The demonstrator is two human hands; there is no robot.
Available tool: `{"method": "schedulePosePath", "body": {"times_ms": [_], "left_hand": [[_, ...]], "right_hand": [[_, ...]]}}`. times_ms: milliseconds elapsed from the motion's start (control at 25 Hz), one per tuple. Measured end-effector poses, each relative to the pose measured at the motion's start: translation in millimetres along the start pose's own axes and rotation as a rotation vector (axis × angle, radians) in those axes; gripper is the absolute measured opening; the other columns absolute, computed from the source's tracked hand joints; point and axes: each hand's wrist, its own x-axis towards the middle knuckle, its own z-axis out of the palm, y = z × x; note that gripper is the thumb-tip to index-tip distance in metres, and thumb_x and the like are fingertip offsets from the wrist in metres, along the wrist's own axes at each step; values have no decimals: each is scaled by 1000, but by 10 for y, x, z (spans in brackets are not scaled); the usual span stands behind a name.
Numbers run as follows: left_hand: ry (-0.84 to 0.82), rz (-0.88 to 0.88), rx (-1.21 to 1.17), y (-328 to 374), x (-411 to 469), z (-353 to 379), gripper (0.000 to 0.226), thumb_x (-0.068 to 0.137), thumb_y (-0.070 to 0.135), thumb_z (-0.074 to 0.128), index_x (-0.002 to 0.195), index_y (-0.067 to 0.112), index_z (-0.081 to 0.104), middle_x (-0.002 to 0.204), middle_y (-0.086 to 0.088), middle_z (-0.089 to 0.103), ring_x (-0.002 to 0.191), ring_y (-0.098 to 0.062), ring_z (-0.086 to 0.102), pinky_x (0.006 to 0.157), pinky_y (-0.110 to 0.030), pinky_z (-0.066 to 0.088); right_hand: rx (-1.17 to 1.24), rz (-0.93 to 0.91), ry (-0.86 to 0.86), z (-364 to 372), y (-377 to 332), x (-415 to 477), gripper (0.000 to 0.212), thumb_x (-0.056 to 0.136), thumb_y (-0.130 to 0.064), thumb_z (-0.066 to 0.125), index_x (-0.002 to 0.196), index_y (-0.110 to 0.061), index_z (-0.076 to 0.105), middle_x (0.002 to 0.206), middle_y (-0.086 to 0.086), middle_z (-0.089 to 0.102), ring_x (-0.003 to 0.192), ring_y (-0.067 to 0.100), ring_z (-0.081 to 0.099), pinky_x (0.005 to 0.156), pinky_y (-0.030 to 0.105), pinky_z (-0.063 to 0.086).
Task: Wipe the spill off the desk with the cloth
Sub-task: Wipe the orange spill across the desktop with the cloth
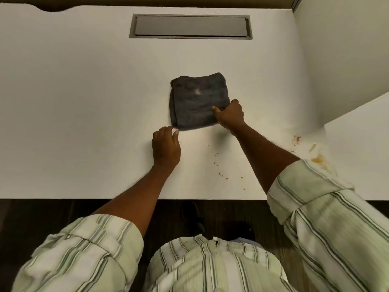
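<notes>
Our right hand [229, 114] pinches the folded cloth [199, 102] at its 4 o'clock corner; left hand [166, 147] loosely curled, empty. Soft, light; we'd grip it bunched. Spill [317, 159] at 4 o'clock on the table [84, 102].

A white desk [84, 102] with a grey recessed cable hatch [190, 26] carries a folded dark grey cloth [197, 101] and orange-brown spill spots [317, 159] at the right.

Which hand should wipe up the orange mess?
Probably the right hand: it already grips the cloth, and the spill lies on its side. The left hand only touches a corner.
</notes>
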Motion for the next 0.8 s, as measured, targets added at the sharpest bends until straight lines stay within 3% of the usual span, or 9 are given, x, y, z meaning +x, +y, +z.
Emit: {"method": "schedulePosePath", "body": {"times_ms": [80, 160, 240, 320, 400, 480, 600, 720, 800], "left_hand": [[37, 6, 42, -33, 7, 20, 25, 99, 22, 47, 110, 6, 63, 105, -14, 70, 92, -32, 56, 72, -38, 45], [97, 5, 66, -38, -53, 57, 26, 99, 24, 47, 103, 7, 66, 94, -14, 72, 85, -31, 56, 66, -33, 41], [195, -91, 2, -49, -58, 67, 28, 99, 23, 47, 93, 5, 67, 82, -18, 70, 78, -32, 56, 63, -34, 41], [309, -275, -68, -74, -16, 41, 34, 99, 24, 46, 84, 0, 65, 78, -22, 68, 75, -38, 56, 64, -39, 41], [327, -374, -83, -86, 17, 42, 39, 99, 26, 44, 82, -4, 62, 83, -26, 66, 78, -40, 56, 68, -42, 39], [293, -368, -80, -40, 43, 59, 40, 99, 28, 45, 83, -4, 61, 85, -26, 66, 81, -40, 56, 68, -42, 38], [259, -301, -151, 141, 101, 128, 39, 99, 26, 45, 82, -5, 61, 84, -26, 65, 80, -40, 56, 68, -44, 39], [226, -202, -196, 308, 133, 234, 35, 99, 22, 47, 80, -5, 60, 81, -26, 64, 78, -39, 55, 70, -45, 40], [185, -134, -196, 360, 133, 298, 34, 99, 19, 46, 79, -5, 59, 80, -26, 64, 78, -40, 55, 71, -45, 41]], "right_hand": [[26, 34, 20, 75, -45, 28, 74, 81, -32, 75, 135, -7, 32, 136, 13, 47, 122, 32, 50, 105, 47, 44], [319, 160, -28, 105, -68, 6, 66, 79, -13, 74, 131, -6, 34, 128, 14, 50, 110, 28, 55, 97, 40, 50], [730, 270, -126, 11, -77, -79, 36, 78, -1, 66, 111, -3, 51, 111, 15, 57, 91, 23, 57, 77, 30, 52], [1015, 246, -126, -177, -63, -172, 16, 78, 3, 58, 92, -4, 60, 95, 12, 61, 83, 23, 56, 70, 31, 47], [1108, 136, -26, -451, -61, -249, 15, 79, 5, 51, 83, -6, 62, 80, 10, 61, 78, 24, 56, 69, 33, 48], [1012, 5, 100, -792, -58, -321, 19, 80, 5, 48, 79, -9, 62, 72, 7, 58, 71, 21, 56, 63, 29, 48], [665, -200, 350, -1319, 17, -391, 24, 78, 6, 47, 80, -13, 62, 71, 2, 59, 68, 17, 59, 62, 30, 52], [314, -528, 654, -1615, 182, -455, 26, 75, 4, 47, 95, -1, 63, 97, 8, 66, 93, 26, 63, 84, 31, 55], [70, -765, 695, -1569, 323, -461, 24, 73, 3, 45, 90, 5, 63, 104, 12, 65, 99, 25, 60, 86, 22, 48]]}}
